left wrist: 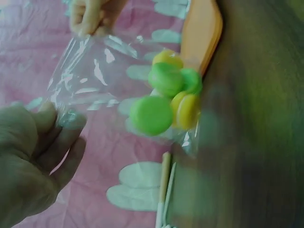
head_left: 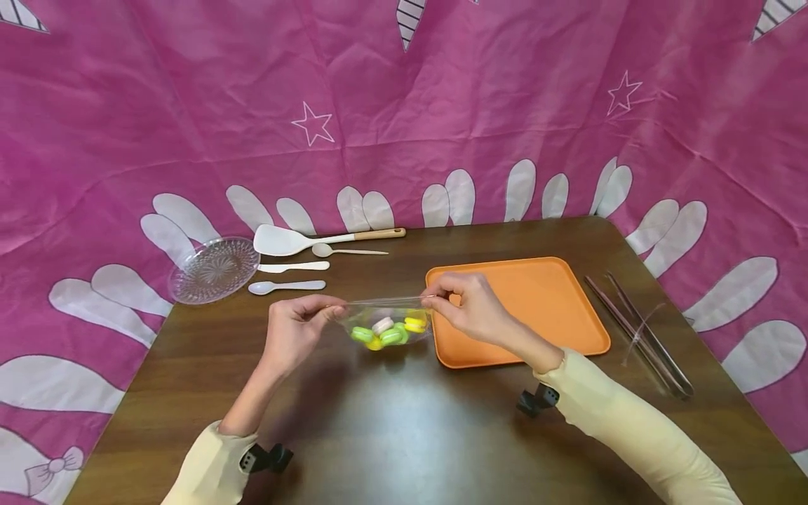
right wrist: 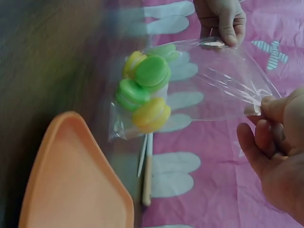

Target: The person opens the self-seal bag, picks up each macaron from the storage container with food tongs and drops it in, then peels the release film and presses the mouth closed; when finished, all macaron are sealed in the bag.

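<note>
A clear plastic bag (right wrist: 213,80) hangs above the table, stretched between both hands. Inside it, at the bottom, lie several toy macarons: green ones (left wrist: 151,115), yellow ones (right wrist: 152,115) and a pale pink one (head_left: 382,325). My left hand (head_left: 292,333) pinches the bag's left top corner between thumb and fingers. The right top corner is pinched the same way by my right hand (head_left: 470,308), which is over the left part of an orange tray (head_left: 536,301). Whether the bag's mouth is sealed, I cannot tell.
At the back left are a clear patterned plate (head_left: 214,270), a white spatula with a wooden handle (head_left: 284,240), a small wooden spoon (head_left: 322,250), a white knife (head_left: 293,267) and a white spoon (head_left: 287,286). Metal tongs (head_left: 644,340) lie right of the tray. A pink curtain (head_left: 404,105) borders the table.
</note>
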Tool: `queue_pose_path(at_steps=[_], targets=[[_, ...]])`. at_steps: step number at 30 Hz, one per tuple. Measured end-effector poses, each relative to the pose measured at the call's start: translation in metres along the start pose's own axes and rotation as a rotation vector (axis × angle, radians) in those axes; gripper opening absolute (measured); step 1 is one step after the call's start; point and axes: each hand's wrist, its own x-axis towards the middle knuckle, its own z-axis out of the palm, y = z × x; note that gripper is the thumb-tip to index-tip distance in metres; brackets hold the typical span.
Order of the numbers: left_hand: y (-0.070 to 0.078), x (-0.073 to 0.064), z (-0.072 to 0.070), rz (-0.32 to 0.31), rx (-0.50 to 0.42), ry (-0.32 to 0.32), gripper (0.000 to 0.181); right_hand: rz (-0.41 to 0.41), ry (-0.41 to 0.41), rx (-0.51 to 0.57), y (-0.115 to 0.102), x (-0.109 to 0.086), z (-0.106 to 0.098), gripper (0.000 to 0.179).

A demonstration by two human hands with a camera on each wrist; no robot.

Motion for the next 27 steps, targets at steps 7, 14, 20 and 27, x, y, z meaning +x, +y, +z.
queue_pose_path(at_steps=[7,14,20,27], targets=[[-0.008,0.0,-0.001,-0.076,-0.095,-0.072,0.005,0.271,-0.099,0.148,-0.003,0.001,0.002,0.005],[-0.08,0.032,0.048,-0.203,0.276,-0.136,0.007,0.4,-0.189,-0.213,0.073,0.034,0.034,0.008],[-0.11,0.047,0.061,-0.325,0.344,-0.247,0.011,0.434,-0.328,-0.463,0.103,0.051,0.056,0.007],[-0.098,0.036,0.032,-0.266,0.393,-0.267,0.02,0.422,-0.295,-0.446,0.094,0.034,0.031,0.018]])
